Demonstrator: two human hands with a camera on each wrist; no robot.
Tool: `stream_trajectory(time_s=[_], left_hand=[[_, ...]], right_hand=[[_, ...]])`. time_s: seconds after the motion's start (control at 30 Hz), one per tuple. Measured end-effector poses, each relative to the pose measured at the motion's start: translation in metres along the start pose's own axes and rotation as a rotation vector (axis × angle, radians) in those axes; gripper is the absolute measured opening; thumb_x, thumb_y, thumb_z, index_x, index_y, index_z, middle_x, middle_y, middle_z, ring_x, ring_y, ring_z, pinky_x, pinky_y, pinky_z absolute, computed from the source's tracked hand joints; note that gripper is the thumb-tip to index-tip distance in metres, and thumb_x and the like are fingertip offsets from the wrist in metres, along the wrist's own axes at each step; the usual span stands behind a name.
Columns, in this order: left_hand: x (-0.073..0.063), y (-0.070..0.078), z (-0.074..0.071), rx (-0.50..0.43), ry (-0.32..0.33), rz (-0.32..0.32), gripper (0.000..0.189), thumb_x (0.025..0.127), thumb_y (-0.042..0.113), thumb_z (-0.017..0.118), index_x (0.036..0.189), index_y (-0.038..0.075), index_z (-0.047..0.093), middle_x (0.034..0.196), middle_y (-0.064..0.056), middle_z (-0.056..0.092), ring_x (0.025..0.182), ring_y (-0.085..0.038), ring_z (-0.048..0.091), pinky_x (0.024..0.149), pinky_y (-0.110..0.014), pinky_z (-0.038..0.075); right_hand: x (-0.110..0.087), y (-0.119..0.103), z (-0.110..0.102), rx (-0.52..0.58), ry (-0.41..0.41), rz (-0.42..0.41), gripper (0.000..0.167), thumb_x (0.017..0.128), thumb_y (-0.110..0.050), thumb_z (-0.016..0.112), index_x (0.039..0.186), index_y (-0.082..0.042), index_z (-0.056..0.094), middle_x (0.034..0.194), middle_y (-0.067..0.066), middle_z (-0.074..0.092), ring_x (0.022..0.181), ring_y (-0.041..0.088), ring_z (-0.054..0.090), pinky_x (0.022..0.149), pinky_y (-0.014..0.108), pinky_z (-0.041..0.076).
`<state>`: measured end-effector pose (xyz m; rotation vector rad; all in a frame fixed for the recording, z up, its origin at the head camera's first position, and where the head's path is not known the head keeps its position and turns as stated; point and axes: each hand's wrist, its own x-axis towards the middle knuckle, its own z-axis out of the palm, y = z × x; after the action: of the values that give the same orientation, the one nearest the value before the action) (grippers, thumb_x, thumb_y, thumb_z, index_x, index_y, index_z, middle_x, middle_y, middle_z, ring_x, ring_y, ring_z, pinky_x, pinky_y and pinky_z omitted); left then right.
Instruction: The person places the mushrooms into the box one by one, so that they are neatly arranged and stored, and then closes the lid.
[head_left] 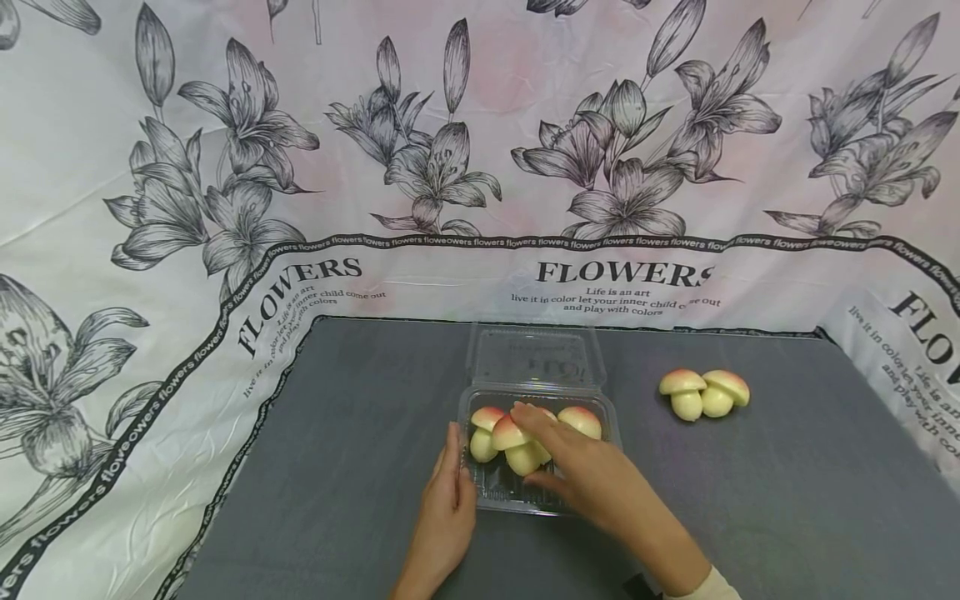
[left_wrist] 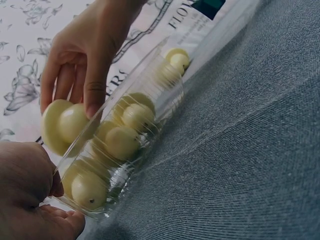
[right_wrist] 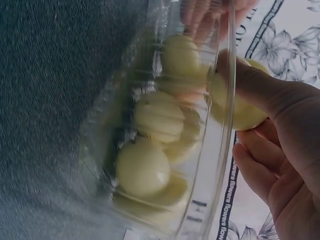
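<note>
My right hand (head_left: 581, 458) pinches an artificial mushroom (head_left: 521, 457), pale yellow with a red-tinted cap, between thumb and fingers over a clear plastic box (head_left: 487, 496). In the left wrist view, that held mushroom (left_wrist: 57, 127) is at the box's upper rim, above the others. Three more mushrooms lie inside: one at the left (head_left: 483, 446), another at the right (head_left: 580, 422), and one between them, mostly hidden behind my right hand. Against the box's left side rests my left hand (head_left: 442, 512), its fingers extended along the wall and its thumb near the front.
The box's clear lid (head_left: 536, 358) lies folded back behind it. Two more mushrooms (head_left: 686, 396) sit side by side on the grey tabletop (head_left: 345, 450), right of the box. A white flower-printed cloth (head_left: 450, 279) borders the table at the back and sides.
</note>
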<state>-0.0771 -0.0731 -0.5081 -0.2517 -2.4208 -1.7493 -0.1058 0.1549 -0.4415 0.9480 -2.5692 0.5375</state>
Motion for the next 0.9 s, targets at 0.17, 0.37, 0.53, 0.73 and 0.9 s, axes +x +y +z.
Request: stream_trajectory(time_s=[0.17, 0.37, 0.53, 0.73, 0.9], left_hand=[[0.0, -0.001, -0.001, 0.005, -0.022, -0.026, 0.068, 0.109, -0.004, 0.045, 0.169, 0.006, 0.016, 0.17, -0.018, 0.03, 0.147, -0.028, 0.043, 0.1, -0.035, 0.044], [0.001, -0.001, -0.002, -0.006, -0.047, -0.051, 0.068, 0.109, -0.004, 0.044, 0.169, 0.008, 0.013, 0.172, -0.018, 0.026, 0.136, -0.029, 0.048, 0.09, -0.033, 0.047], [0.0, -0.001, -0.002, -0.011, -0.05, -0.038, 0.07, 0.109, -0.005, 0.044, 0.17, 0.008, 0.013, 0.172, -0.02, 0.026, 0.13, -0.033, 0.051, 0.083, -0.032, 0.048], [-0.001, 0.0, -0.002, -0.002, -0.036, -0.006, 0.07, 0.108, -0.006, 0.044, 0.169, 0.006, 0.014, 0.171, -0.02, 0.029, 0.152, -0.032, 0.036, 0.102, -0.038, 0.045], [0.0, 0.0, -0.001, -0.014, -0.036, -0.006, 0.07, 0.108, -0.006, 0.044, 0.169, 0.008, 0.013, 0.171, -0.019, 0.03, 0.154, -0.032, 0.034, 0.102, -0.036, 0.044]], right_hand=[[0.002, -0.003, 0.005, 0.04, -0.035, 0.0, 0.092, 0.074, -0.028, 0.099, 0.154, -0.023, 0.054, 0.156, -0.007, 0.057, 0.096, 0.009, 0.074, 0.07, 0.036, 0.059], [0.004, -0.006, 0.011, 0.048, -0.047, -0.029, 0.091, 0.072, -0.024, 0.1, 0.151, -0.021, 0.055, 0.133, -0.005, 0.072, 0.075, 0.003, 0.067, 0.063, 0.029, 0.057], [0.004, -0.008, 0.013, 0.049, -0.078, -0.012, 0.091, 0.073, -0.024, 0.099, 0.151, -0.025, 0.053, 0.114, -0.01, 0.074, 0.072, 0.001, 0.063, 0.06, 0.03, 0.055], [0.005, -0.009, 0.016, 0.039, -0.049, -0.066, 0.094, 0.071, -0.021, 0.099, 0.153, -0.022, 0.052, 0.116, -0.007, 0.075, 0.072, 0.002, 0.064, 0.062, 0.03, 0.056], [0.005, -0.008, 0.019, 0.04, -0.047, -0.096, 0.098, 0.069, -0.018, 0.1, 0.154, -0.018, 0.051, 0.129, 0.0, 0.074, 0.092, 0.012, 0.074, 0.07, 0.034, 0.06]])
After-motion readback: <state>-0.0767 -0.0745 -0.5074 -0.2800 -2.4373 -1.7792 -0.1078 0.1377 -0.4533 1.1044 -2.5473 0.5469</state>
